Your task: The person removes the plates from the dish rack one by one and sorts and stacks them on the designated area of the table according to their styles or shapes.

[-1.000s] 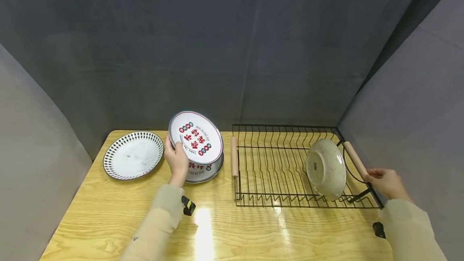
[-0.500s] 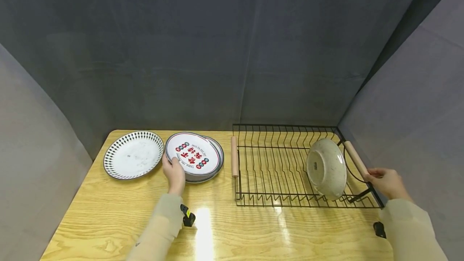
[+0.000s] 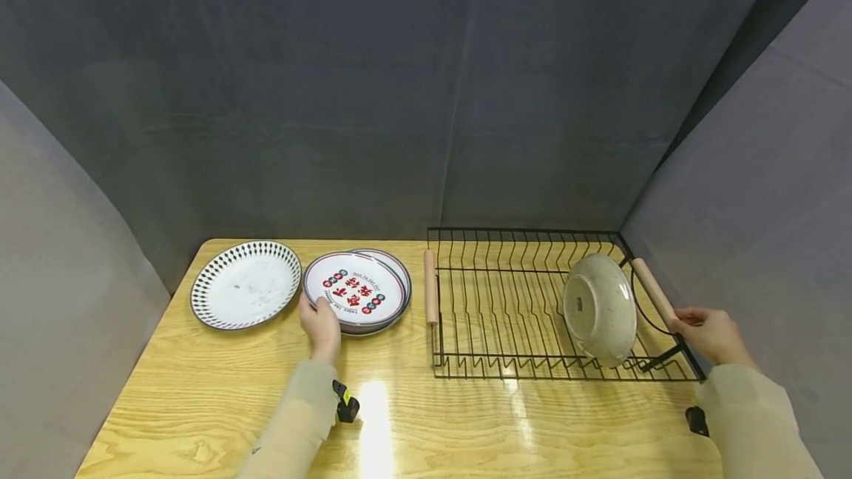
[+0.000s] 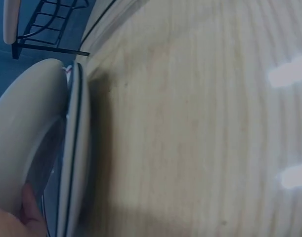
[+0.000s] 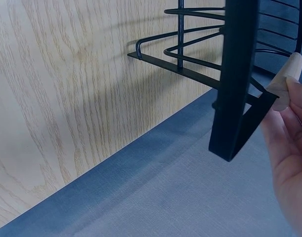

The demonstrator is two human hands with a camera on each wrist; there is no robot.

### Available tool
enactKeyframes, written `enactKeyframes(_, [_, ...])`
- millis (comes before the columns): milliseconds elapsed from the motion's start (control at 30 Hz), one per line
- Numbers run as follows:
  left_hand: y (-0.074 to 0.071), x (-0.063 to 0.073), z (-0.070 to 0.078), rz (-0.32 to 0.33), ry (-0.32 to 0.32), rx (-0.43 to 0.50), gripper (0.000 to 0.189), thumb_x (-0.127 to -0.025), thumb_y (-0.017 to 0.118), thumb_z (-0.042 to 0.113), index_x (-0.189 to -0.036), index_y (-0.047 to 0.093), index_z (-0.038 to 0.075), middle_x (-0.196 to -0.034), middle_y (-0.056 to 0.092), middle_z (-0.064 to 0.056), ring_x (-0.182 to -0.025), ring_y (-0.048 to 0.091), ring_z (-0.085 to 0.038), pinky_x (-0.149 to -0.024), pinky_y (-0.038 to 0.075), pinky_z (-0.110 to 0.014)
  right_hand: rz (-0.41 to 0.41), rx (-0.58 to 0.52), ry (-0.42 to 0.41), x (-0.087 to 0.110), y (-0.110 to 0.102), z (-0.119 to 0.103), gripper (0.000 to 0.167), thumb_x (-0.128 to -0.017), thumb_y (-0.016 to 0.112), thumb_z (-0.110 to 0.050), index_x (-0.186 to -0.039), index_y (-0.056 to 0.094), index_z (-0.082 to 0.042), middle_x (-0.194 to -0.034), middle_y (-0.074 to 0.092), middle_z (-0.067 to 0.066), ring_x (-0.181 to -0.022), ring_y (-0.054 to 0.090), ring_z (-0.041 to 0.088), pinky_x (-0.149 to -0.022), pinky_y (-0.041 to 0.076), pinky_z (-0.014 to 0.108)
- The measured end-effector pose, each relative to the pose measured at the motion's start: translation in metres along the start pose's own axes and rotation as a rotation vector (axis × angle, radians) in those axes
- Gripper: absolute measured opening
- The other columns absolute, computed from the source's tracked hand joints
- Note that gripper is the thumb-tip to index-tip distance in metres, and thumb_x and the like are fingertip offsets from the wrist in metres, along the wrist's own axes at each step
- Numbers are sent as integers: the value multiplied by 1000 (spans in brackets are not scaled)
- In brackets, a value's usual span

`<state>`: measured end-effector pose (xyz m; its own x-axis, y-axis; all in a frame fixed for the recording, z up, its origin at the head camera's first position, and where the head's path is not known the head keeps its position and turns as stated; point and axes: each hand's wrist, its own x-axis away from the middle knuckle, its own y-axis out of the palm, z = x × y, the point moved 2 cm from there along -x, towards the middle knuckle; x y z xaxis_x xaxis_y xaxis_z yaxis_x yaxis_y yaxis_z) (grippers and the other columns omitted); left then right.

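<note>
My left hand (image 3: 322, 324) pinches the near-left rim of a white plate with red characters (image 3: 353, 290). In the left wrist view my fingers reach under this plate (image 4: 22, 118), which is tilted over other stacked plates (image 4: 75, 148); the head view shows part of a plate rim (image 3: 399, 272) behind it. At the right, my right hand (image 3: 712, 335) holds the wooden handle (image 3: 652, 290) of a black wire dish rack (image 3: 499, 357). A speckled beige bowl (image 3: 599, 313) stands on its side in the rack's right part, its base facing left.
A white oval plate with a black diamond border (image 3: 246, 287) lies left of the stack. The wooden table (image 3: 433, 427) ends at dark cloth (image 3: 333, 94) behind. The rack's other wooden handle (image 3: 430, 287) is close to the stack's right side.
The plate in my left hand has come down and flattened from its raised tilt, now lying lower over the stack. My right hand has stayed on the rack handle.
</note>
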<state>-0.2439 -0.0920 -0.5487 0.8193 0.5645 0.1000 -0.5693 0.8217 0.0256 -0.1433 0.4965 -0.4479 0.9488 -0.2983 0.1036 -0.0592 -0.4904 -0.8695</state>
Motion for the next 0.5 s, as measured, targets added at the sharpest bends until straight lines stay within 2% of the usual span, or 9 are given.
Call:
enactKeyframes(200, [-5, -2, -8, 53, 36, -53, 48, -92, 35, 5, -140, 31, -1, -141, 35, -19, -130, 32, -28, -108, 25, -35, 10, 0, 19, 0, 0, 0, 56, -88, 58, -34, -111, 52, 17, -102, 55, 37, -86, 53, 47, -68, 45, 55])
enactKeyframes(367, [-6, -5, -12, 82, 100, -168, 43, -89, 41, 2, -131, 44, -6, -124, 43, -27, -116, 41, -37, -102, 31, -42, 16, -2, 17, 0, 0, 2, 54, -88, 58, -32, -110, 53, 17, -101, 56, 36, -86, 54, 47, -68, 45, 55])
enactKeyframes(500, [-8, -8, -15, 82, 111, -242, 42, -84, 45, -3, -125, 47, -12, -115, 44, -30, -108, 43, -40, -99, 33, -45, 9, 5, -3, 0, 0, 1, 52, -89, 58, -28, -110, 52, 18, -100, 56, 36, -88, 53, 49, -68, 45, 55])
